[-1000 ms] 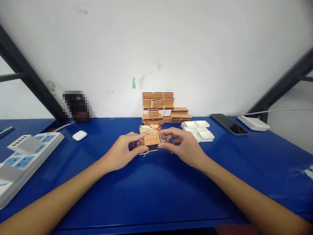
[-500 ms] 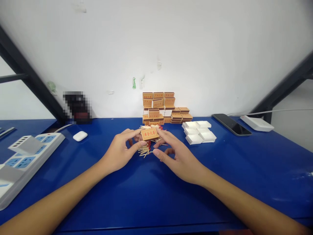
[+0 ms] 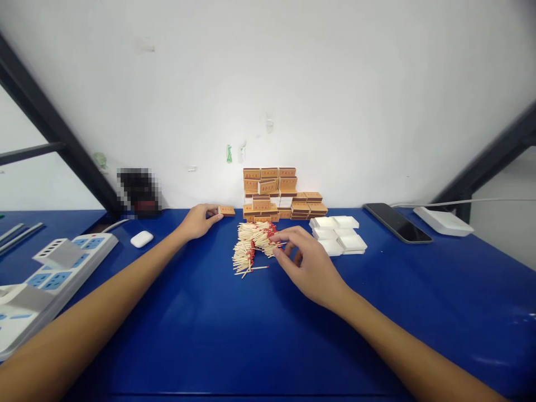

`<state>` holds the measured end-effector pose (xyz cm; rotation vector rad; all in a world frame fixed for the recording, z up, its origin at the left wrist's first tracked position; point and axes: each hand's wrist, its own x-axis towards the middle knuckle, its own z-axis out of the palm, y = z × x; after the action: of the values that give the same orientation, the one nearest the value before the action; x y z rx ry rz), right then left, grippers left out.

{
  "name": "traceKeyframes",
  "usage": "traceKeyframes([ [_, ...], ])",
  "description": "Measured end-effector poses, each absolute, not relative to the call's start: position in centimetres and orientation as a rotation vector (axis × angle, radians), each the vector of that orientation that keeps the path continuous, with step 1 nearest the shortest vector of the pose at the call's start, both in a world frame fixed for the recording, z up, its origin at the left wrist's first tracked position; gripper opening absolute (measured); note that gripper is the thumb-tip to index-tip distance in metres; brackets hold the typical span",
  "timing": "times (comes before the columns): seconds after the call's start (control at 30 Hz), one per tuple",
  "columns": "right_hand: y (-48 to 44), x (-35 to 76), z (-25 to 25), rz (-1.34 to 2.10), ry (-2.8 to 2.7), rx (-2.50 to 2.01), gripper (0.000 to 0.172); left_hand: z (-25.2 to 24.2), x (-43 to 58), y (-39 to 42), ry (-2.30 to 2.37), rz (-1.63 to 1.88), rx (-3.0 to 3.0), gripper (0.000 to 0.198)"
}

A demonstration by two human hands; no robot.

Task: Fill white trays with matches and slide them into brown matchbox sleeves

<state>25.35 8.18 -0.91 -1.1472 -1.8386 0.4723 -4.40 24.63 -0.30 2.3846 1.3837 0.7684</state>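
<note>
My left hand (image 3: 199, 220) reaches to the back of the table, thumb and fingers closed on the end of a yellow-brown matchbox (image 3: 226, 211) near the wall. My right hand (image 3: 307, 265) hovers at the right side of a loose pile of red-tipped matches (image 3: 262, 237). Its thumb and forefinger are bent with a gap between them, near the match heads, and no held thing shows. Behind the pile, closed matchboxes (image 3: 270, 184) are stacked against the wall. White inner trays (image 3: 335, 234) lie stacked to the right of the pile.
A power strip (image 3: 54, 279) fills the left side, with a white earbud case (image 3: 141, 239) near it. At the right lie a black phone (image 3: 397, 223) and a white flat box (image 3: 444, 221) with a cable. Black metal bars (image 3: 62, 134) slant at the sides.
The matchbox, earlier between both hands over the matches, has moved left and back with my left hand. My right hand has come off it and stays beside the pile.
</note>
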Motion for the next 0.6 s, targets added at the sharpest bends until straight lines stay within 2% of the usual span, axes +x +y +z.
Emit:
traceKeyframes([
  [0.33,8.7,26.1,-0.5,0.400,-1.848,-1.143,0.012,-1.0,-0.5,27.2,1.596,0.814,2.413,0.021],
  [0.6,9.0,26.5,-0.4,0.335,-1.854,-1.164,0.013,-0.6,-0.6,26.2,1.626,0.848,2.362,0.029],
])
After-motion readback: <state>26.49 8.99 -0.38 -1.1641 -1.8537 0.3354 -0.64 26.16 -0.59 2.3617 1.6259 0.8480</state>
